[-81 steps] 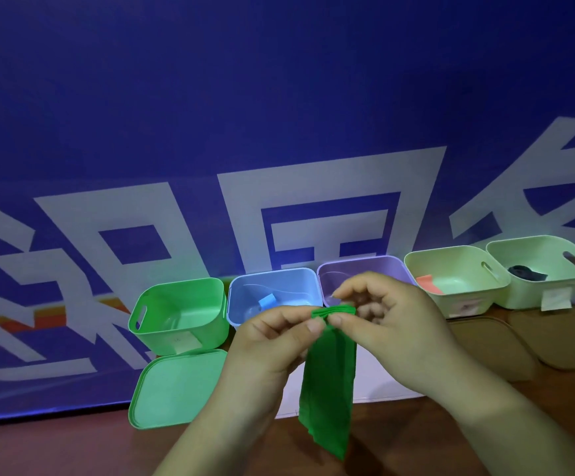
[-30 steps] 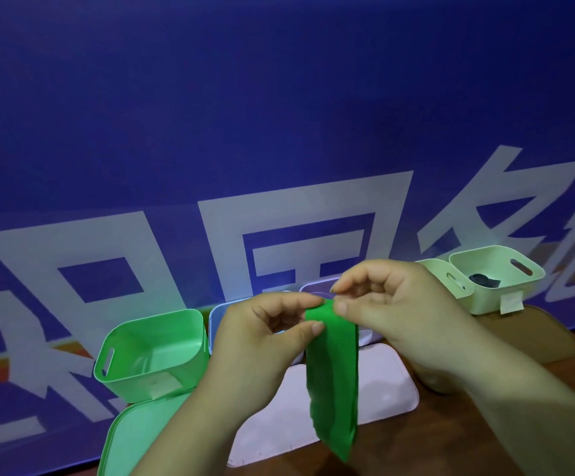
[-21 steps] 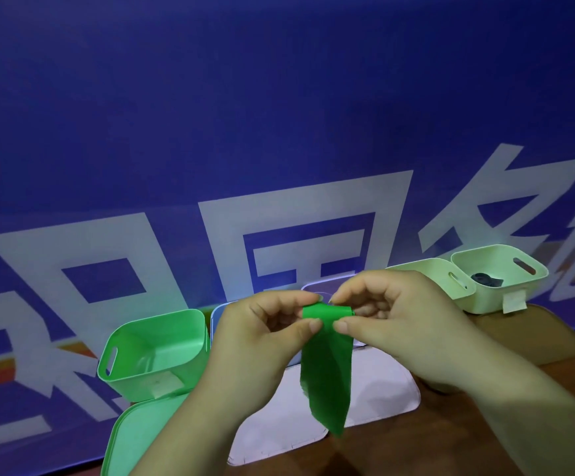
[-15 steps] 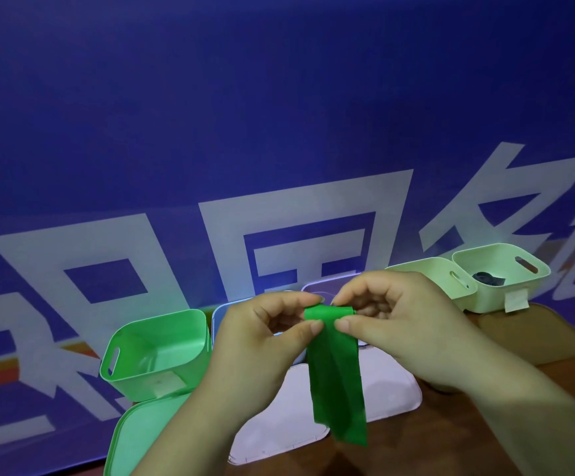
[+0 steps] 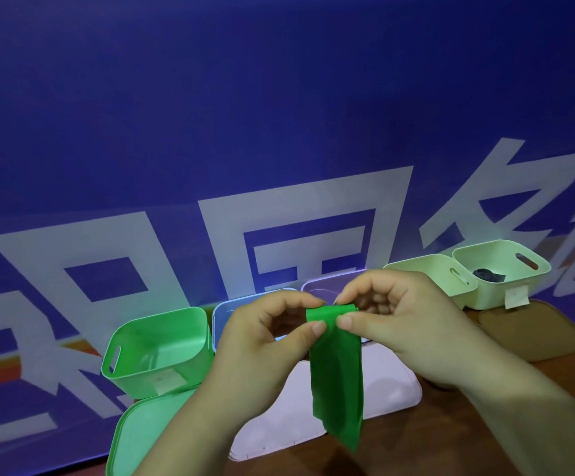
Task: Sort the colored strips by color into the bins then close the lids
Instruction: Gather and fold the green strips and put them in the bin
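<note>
Head view: the left hand [image 5: 265,341] and right hand [image 5: 396,324] both pinch the top edge of the green strip [image 5: 336,369], which hangs limp right of the green bin [image 5: 159,352]. It looks light and floppy; holding the folded top seems safest.

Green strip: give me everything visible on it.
The green strip is a flat, limp band, fabric or film by its look, plain bright green. Its top end is rolled or folded over and pinched by the left hand and right hand. The rest hangs down, slightly twisted, in front of a white lid, right of the green bin.
</note>
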Available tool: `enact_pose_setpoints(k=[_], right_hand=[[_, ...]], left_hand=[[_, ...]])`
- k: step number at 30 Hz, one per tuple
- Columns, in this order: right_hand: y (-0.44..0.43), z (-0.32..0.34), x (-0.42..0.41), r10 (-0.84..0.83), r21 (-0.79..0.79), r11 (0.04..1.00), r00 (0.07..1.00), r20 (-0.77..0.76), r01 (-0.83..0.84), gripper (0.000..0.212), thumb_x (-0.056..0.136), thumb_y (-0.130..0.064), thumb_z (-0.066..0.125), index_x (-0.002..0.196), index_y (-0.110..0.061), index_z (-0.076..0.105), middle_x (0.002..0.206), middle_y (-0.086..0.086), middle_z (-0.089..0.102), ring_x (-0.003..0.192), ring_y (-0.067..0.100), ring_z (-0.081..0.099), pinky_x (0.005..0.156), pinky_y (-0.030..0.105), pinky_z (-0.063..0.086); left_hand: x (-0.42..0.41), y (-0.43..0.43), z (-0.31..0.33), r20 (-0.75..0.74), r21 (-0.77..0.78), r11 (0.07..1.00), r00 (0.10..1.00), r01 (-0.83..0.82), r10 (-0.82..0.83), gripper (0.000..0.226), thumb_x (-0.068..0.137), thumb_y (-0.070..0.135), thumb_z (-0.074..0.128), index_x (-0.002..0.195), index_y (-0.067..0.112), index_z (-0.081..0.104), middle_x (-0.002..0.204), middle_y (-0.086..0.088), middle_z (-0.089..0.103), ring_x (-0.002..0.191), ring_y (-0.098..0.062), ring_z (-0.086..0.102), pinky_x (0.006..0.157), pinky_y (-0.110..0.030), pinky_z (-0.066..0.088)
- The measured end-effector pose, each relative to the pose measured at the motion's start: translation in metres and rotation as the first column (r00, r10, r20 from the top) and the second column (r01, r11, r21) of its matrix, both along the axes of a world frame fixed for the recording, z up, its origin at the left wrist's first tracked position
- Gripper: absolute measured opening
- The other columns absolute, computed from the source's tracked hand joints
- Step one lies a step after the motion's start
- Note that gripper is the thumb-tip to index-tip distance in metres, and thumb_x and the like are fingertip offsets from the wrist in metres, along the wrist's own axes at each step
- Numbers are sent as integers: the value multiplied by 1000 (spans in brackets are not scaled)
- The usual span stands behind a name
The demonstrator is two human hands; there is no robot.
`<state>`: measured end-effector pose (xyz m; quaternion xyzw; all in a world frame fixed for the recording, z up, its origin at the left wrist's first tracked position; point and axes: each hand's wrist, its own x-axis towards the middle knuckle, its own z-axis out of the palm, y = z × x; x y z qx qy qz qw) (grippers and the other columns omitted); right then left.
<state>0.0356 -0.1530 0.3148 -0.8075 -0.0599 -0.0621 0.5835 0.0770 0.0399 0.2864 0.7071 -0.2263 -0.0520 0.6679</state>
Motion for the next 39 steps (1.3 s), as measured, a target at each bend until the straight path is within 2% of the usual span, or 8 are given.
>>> enact_pose_setpoints(k=[9,14,17,20,24,28,35,39], right_hand=[[2,-4,0,46,88,995,997,-64,-40,20,82,0,74,87,-19,73,80,5,72,71,18,65,69,32,59],[4,-7,0,57,138,989,997,-61,-48,25,83,3,72,88,-21,73,80,1,70,73,20,65,72,32,59],[5,-7,0,59,118,992,998,-33,-55,27,81,4,74,88,-22,72,83,-1,72,75,17,67,74,29,59],[8,-9,-1,69,136,989,997,-23,-66,28,77,1,77,90,-23,72,86,2,72,79,20,69,79,35,59],[9,-12,0,45,157,987,999,-2,-44,28,75,2,76,91,-22,72,89,4,72,81,27,70,79,39,60],[9,-13,-1,33,109,993,999,22,-35,33,77,6,77,90,-24,72,88,1,73,82,16,70,79,28,57],[9,-14,-3,13,116,993,998,61,-21,35,78,7,76,88,-25,73,91,4,73,84,21,71,78,28,57],[8,-16,-4,8,111,994,997,82,-18,35,78,6,76,88,-27,74,94,7,72,88,28,69,80,37,60]], left_hand=[[1,1,-6,58,-12,1000,998,6,-5,21,80,12,74,95,26,74,86,-11,73,84,-31,69,78,-39,60],[0,2,-5,39,-78,996,999,39,-36,18,79,9,71,91,23,68,73,-3,63,70,-17,59,65,-24,50],[-1,1,-3,25,-120,991,998,54,-52,16,82,3,70,89,17,67,71,0,60,68,-14,55,61,-20,48],[-2,1,-3,-5,-143,989,999,47,-49,20,86,-10,66,89,9,65,67,0,57,64,-11,54,58,-18,46],[-2,1,-3,-51,-166,985,997,52,-62,19,87,-12,63,90,7,64,70,-9,56,66,-16,54,59,-20,49],[0,1,-4,-84,-155,987,995,34,-47,20,87,-9,64,88,11,67,70,-12,55,68,-21,55,62,-24,52],[-1,0,-2,-117,-145,988,990,55,-72,16,88,-7,65,89,9,66,71,-12,55,68,-22,56,63,-24,52],[-1,-1,-2,-120,-144,988,990,55,-72,14,87,-6,66,90,7,65,70,-12,56,67,-20,56,63,-23,52]])
